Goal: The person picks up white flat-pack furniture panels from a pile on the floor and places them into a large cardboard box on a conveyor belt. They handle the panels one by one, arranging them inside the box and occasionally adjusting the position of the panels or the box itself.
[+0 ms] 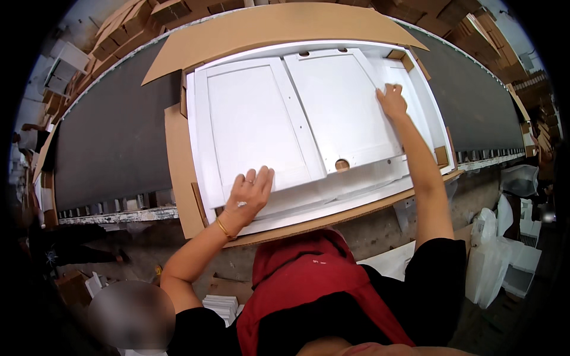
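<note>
Two white panels lie side by side in an open cardboard carton (178,172). The left panel (255,124) has a raised frame like a cabinet door; the right panel (350,113) has round cut-outs along its near and far edges. My left hand (248,197) rests on the left panel's near edge, fingers stretched over its face; its thumb is hidden. At the right panel's right edge, my right hand (393,102) is closed with its fingers curled on that edge. Beneath the panels, further white parts (332,193) show along the carton's near side.
The carton sits on a dark conveyor belt (113,136) running left and right. Brown corner pieces (440,155) stand inside it. Cardboard boxes (127,26) are stacked beyond the belt. Plastic-wrapped white pieces (490,267) stand at the right, and another person (32,139) is at the far left.
</note>
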A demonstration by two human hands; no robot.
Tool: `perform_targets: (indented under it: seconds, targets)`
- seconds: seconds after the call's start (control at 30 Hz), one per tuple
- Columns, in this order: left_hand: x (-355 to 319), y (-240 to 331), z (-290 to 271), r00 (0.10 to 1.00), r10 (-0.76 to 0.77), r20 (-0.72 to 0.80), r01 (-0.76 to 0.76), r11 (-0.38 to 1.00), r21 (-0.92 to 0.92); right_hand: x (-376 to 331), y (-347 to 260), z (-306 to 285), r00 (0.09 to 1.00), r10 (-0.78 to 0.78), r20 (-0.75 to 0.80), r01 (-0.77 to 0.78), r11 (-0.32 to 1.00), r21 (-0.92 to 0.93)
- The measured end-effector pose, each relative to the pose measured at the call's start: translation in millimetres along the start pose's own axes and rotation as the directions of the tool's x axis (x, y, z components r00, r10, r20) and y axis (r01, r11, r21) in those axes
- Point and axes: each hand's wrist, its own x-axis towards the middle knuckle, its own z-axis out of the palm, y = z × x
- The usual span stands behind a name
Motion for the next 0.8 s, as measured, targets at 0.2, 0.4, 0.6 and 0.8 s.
perform_targets:
  seconds: [0.2,0.4,0.6,0.8]
  targets:
    - [45,-44,-64,0.944,-0.081,-0.321,0.125,0.985,0.119,47,19,-47,0.901,0.036,0.431,-0.063,0.997,0.048]
    - [81,-80,-104,0.895,-0.283,-0.345,0.316,0.948,0.042,-2,57,-123,0.945,-0.070,0.318,-0.095,0.875,0.474]
    - [93,-113,-118,0.864,-0.358,-0.354,0.406,0.911,0.070,-140,137,-152,0.856,-0.042,0.515,-0.262,0.824,0.502]
    - [109,-138,-121,0.884,-0.337,-0.324,0.407,0.895,0.180,-137,143,-108,0.817,-0.098,0.569,-0.267,0.809,0.523]
